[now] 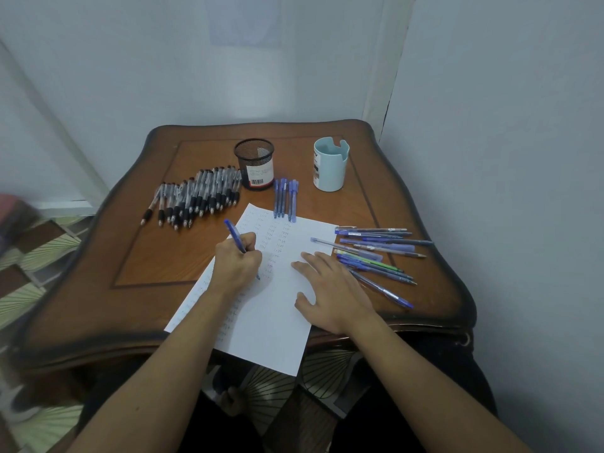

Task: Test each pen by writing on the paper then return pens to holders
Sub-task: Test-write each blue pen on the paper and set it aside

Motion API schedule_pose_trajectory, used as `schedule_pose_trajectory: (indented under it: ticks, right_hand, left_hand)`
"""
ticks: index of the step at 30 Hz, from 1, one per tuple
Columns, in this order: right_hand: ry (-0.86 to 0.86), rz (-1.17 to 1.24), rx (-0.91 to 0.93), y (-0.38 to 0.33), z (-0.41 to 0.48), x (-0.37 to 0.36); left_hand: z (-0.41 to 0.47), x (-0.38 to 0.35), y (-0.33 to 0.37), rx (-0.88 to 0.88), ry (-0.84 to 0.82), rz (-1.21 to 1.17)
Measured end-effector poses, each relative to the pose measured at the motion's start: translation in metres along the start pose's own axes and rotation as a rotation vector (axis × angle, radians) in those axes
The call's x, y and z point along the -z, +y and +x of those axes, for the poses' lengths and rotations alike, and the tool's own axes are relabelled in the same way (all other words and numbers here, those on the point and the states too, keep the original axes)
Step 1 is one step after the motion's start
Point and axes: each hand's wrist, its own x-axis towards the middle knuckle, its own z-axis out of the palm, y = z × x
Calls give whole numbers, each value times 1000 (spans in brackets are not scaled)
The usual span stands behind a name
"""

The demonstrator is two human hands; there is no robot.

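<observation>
Blue pen [234,236], gripped by left hand [237,267], touches paper [271,325] beside black pens [196,197].

Left of the paper [271,322], the table [147,263] shows bare wood in front of the row of black-grip pens [196,197]; you can pass a hand there. Your left hand [237,266], gripping a blue pen [233,235], occupies the paper's left side; your right hand [330,289] lies flat on its right side. The 2 holders stand well apart at the back, mouths open from above. Bare wood lies between the black mesh holder [254,165] and the pale blue holder [330,165], narrowed in front by a small group of blue pens [286,199]. The black-grip row reaches the mesh holder's left side. A spread of mixed pens [376,253] blocks the right, just beside your right hand. Walls [490,158] close in behind and right.
</observation>
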Motion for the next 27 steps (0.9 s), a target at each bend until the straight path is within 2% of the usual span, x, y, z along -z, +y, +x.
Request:
schedule_pose_trajectory:
  ticks: [23, 27]
  right_hand:
    - [6, -5, -2, 1, 1, -2]
    - [12, -1, 3, 1, 1, -2]
  left_hand:
    - [1, -3, -5, -11, -35, 7]
    - [4, -5, -6, 37, -36, 11]
